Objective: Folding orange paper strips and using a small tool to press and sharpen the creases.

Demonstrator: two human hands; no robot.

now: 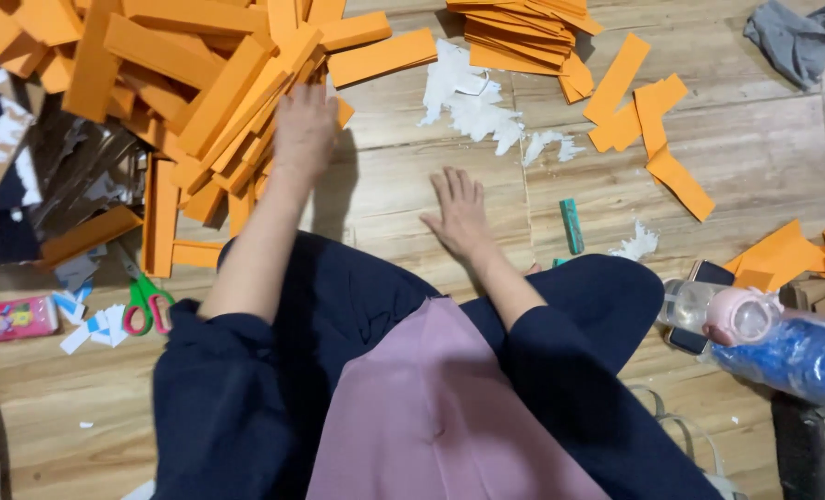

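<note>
- Currently the left hand point(304, 130) reaches forward into the big heap of orange paper strips point(190, 83). Its fingers lie among the strips, palm down; whether they grip one cannot be told from this view.
- Right hand point(459, 215): flat on the bare floor, fingers spread wide, holding nothing. It lies between the heap and a small teal stick point(572, 225), apart from both.
- Location of the strips: the main heap lies at the upper left, under and around the left hand. A neater stack point(522, 32) lies at the top centre, and loose strips point(648, 125) lie to the right.
- Risk, judged: the heap is loosely piled, so drawing one strip from low down may drag its neighbours out and spread them across the floor.
- Risk, judged: the strips are thin, so a closing hand may pinch several at once or crease one.
- Risk, judged: the scissors point(144, 301) with red and green handles lie near the left elbow; a backward sweep of the arm may strike them.
- Surface: light wooden floor point(412, 167), littered with white paper scraps point(472, 102).
- Surroundings: a grey cloth point(797, 37) at the upper right, a clear bottle with a pink cap point(723, 310) at the right, and a pink case point(9, 319) at the left edge.
</note>
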